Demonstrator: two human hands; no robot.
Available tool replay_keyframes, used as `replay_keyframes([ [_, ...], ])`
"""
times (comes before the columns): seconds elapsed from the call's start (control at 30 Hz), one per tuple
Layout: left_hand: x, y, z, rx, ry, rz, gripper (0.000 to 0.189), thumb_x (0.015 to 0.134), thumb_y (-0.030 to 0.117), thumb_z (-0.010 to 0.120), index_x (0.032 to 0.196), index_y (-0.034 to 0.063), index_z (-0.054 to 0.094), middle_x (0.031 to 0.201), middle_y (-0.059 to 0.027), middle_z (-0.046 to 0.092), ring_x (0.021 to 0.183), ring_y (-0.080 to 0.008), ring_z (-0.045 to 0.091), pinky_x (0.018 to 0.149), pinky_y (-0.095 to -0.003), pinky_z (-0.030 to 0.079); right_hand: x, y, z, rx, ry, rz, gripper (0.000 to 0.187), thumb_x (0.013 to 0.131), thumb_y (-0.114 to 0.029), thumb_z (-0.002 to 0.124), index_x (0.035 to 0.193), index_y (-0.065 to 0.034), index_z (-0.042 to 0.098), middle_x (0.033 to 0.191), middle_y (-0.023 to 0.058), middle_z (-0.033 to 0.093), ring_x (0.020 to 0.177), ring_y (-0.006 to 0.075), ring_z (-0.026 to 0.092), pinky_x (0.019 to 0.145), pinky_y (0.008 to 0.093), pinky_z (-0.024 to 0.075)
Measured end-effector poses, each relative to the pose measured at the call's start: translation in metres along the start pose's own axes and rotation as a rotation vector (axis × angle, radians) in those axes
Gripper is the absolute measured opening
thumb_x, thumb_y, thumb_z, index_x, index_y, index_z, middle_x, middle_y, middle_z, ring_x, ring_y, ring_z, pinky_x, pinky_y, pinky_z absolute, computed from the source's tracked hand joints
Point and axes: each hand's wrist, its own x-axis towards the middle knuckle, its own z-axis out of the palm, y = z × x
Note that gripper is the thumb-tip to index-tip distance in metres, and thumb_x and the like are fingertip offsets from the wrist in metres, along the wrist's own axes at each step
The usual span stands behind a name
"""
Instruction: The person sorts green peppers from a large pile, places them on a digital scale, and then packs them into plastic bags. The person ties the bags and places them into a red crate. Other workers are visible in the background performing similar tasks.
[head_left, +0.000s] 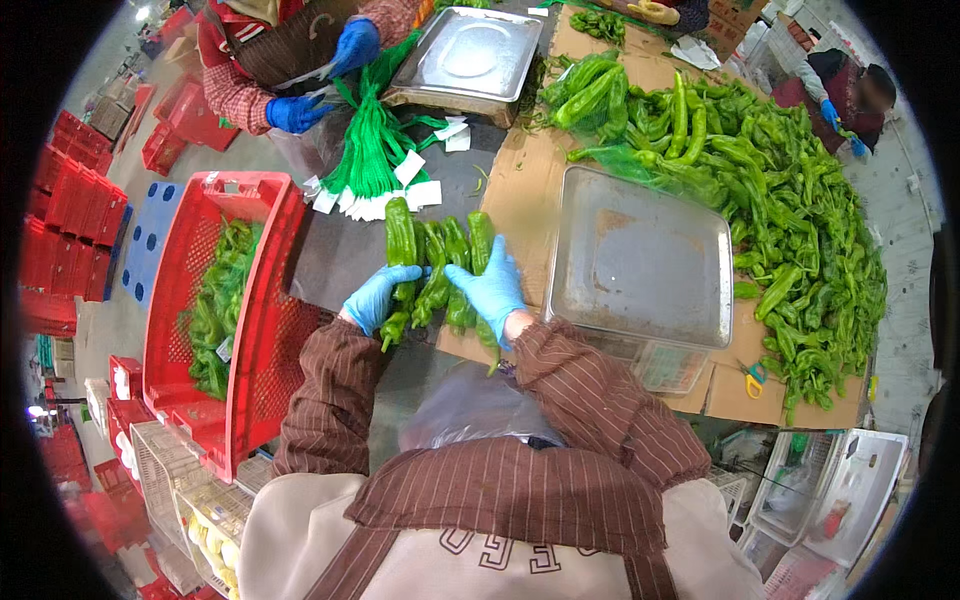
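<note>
Several long green peppers (455, 251) stand side by side between my gloved hands, above the dark tabletop. My left hand (381, 296), in a light blue glove, grips the leftmost pepper (401, 240) around its lower half. On the other side my right hand (491, 289) presses its fingers and thumb around the rightmost pepper (480, 232). Just beyond them lies a bunch of green mesh bags (375, 154) with white tags (409, 168). A metal scale pan (641, 259) sits to the right of my right hand.
A large pile of green peppers (795, 202) covers the cardboard at right, with scissors (752, 379) near its edge. A red crate (251, 322) with netted peppers (221, 315) stands at left. Across the table, a co-worker's blue-gloved hand (296, 114) is near another scale pan (472, 52).
</note>
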Motion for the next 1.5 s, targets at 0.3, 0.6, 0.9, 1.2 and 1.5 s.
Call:
replay_keyframes([
  [0.3,-0.081,0.048,0.046,-0.099,-0.074,0.143,0.057,0.088,0.025,0.063,0.137,0.0014,0.047,0.112,-0.0145,0.066,0.080,-0.0221,0.067,0.065,-0.0315,0.056,-0.015,-0.011,-0.031,0.781,-0.289,-0.109,0.114,0.079,-0.033,0.081,0.153,0.0074,0.005,0.142,0.0207,0.045,0.127,0.0267,0.048,0.107,0.0351,0.0401],
  [0.6,-0.013,0.070,0.248,0.012,-0.463,0.301,0.054,0.088,0.016,0.063,0.138,0.0014,0.048,0.120,-0.0106,0.063,0.093,-0.0196,0.065,0.077,-0.0307,0.055,-0.065,0.042,-0.240,0.924,0.125,-0.259,0.068,0.094,-0.019,0.066,0.149,-0.0005,0.030,0.132,0.0074,0.053,0.114,0.0167,0.053,0.096,0.0305,0.0468],
  [0.9,0.039,0.021,0.326,0.177,-0.277,0.306,0.098,0.081,-0.002,0.064,0.158,0.0066,0.005,0.135,-0.0110,0.053,0.118,-0.0169,0.052,0.098,-0.0273,0.044,-0.017,0.180,-0.284,0.299,0.375,-0.082,0.095,0.088,-0.044,0.069,0.151,0.0085,0.020,0.155,0.0282,0.029,0.146,0.0362,0.028,0.118,0.0378,0.0237],
  [1.2,0.040,-0.002,0.258,0.906,-0.129,0.592,0.084,0.088,0.024,0.073,0.154,0.0031,0.025,0.152,-0.0195,0.035,0.141,-0.0295,0.035,0.115,-0.0360,0.030,-0.068,0.180,-0.301,0.339,0.482,-0.272,0.048,0.090,-0.019,0.068,0.134,-0.0033,0.055,0.132,0.0143,0.056,0.125,0.0271,0.053,0.107,0.0347,0.0400],
  [1.5,-0.003,0.015,0.240,0.488,-0.228,0.377,0.070,0.098,0.027,0.063,0.154,0.0042,0.028,0.150,-0.0134,0.041,0.135,-0.0225,0.043,0.110,-0.0343,0.038,-0.032,0.116,-0.303,-0.484,0.514,-0.390,0.042,0.086,-0.045,0.067,0.103,-0.0068,0.071,0.092,0.0119,0.070,0.090,0.0323,0.063,0.079,0.0446,0.0485],
])
